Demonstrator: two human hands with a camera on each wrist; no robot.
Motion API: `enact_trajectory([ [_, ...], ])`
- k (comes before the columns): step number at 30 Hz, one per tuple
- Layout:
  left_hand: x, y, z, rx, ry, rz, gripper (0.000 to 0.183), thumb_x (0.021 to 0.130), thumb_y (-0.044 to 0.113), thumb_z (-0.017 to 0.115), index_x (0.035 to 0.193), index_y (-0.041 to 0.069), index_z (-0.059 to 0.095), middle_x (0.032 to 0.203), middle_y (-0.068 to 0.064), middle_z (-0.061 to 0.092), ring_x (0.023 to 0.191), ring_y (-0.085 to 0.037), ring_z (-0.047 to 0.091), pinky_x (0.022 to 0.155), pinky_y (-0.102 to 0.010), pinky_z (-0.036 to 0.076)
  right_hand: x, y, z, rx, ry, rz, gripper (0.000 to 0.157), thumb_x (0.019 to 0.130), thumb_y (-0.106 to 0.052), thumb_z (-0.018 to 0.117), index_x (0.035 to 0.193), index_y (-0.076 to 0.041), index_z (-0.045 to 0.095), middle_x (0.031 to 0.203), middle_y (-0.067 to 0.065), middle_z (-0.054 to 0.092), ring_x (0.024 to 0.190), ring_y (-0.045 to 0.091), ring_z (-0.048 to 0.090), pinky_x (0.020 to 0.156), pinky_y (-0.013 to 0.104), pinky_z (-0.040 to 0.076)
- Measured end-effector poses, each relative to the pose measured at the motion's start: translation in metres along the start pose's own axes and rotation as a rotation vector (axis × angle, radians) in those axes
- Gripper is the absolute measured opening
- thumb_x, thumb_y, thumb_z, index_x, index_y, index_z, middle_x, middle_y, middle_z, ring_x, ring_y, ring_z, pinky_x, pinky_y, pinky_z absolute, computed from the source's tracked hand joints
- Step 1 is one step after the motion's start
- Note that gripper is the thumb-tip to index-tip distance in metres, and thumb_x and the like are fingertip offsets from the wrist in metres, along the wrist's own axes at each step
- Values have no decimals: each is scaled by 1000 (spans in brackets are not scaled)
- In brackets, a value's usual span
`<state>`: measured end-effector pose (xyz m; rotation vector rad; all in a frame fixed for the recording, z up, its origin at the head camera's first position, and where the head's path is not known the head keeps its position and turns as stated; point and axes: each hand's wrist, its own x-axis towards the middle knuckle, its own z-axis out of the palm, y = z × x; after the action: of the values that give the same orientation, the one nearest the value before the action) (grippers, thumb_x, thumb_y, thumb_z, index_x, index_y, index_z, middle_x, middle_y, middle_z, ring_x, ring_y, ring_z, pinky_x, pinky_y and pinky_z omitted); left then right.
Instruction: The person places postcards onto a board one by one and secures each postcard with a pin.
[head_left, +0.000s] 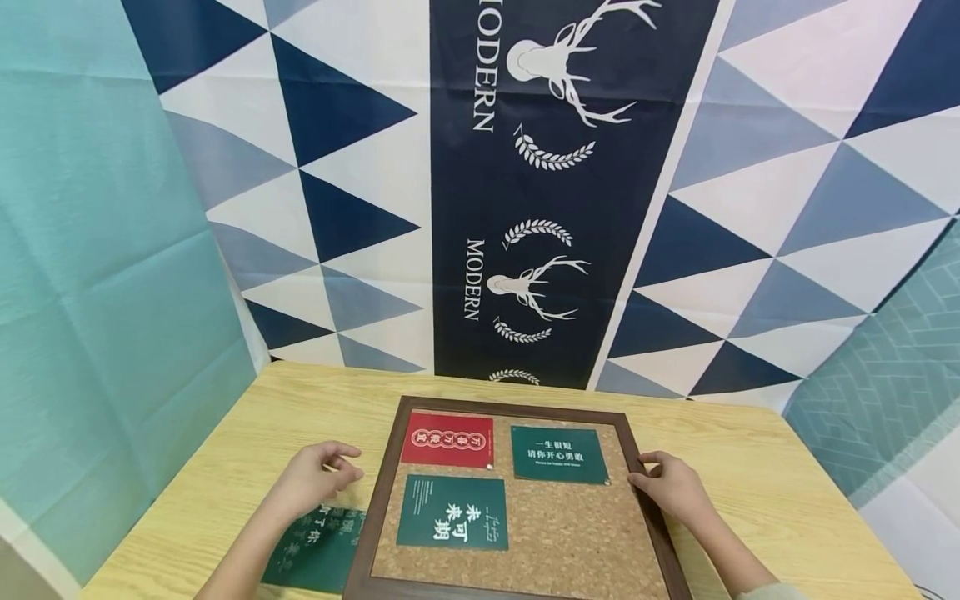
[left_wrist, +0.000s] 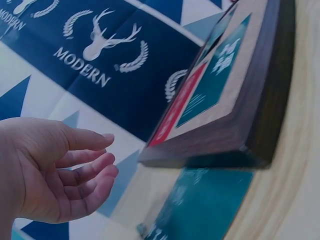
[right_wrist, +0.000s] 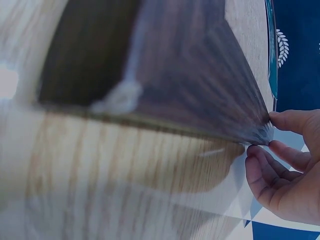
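Note:
A cork board [head_left: 570, 542] with a dark brown wooden frame lies on the table. Pinned to it are a red card [head_left: 442, 454] at the upper left, a green card [head_left: 559, 471] at the upper right and another green card [head_left: 420, 533] below the red one. My left hand [head_left: 307, 479] hovers left of the board, fingers loosely bent, holding nothing; the left wrist view shows this hand [left_wrist: 65, 175] apart from the frame. Beneath it, a loose green card [head_left: 322, 567] lies beside the frame. My right hand [head_left: 671, 492] grips the frame's right edge between thumb and fingers.
The light wood table [head_left: 322, 400] extends around the board. Behind it hangs a patterned cloth [head_left: 375, 317] with triangles and deer heads. A teal cloth [head_left: 112, 292] hangs along the left side.

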<state>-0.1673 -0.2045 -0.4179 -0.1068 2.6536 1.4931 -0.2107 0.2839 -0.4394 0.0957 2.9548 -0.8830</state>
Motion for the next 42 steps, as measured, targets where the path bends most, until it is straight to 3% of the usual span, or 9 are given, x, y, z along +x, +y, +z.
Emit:
enact_trajectory([
  [8,0,-12,-22,198,73,41,26,86,13,65,109,-1,65,82,-4,61,71,-15,52,56,-28,43,-1,-1,-1,-1,0,-2,48,86,-19,64,121,12,52,94,23,65,75,25,64,60,35,51],
  [14,-2,-22,-27,207,17,-9,21,84,9,65,102,-2,67,79,-4,58,70,-16,51,58,-29,43,0,0,0,0,-7,6,48,86,-19,64,122,11,52,96,24,65,76,25,64,60,35,51],
  [24,-1,-30,-21,276,-14,-87,23,80,16,72,95,-1,66,81,-6,60,70,-16,53,60,-32,45,-1,-1,0,-10,0,-1,49,87,-19,64,122,12,52,95,24,65,76,26,64,60,36,51],
  [42,3,-39,-8,382,33,-70,10,79,10,70,81,2,65,72,-3,58,65,-16,51,57,-31,43,-2,-1,0,8,3,-1,48,86,-18,64,122,12,52,94,23,65,75,25,64,59,35,51],
])
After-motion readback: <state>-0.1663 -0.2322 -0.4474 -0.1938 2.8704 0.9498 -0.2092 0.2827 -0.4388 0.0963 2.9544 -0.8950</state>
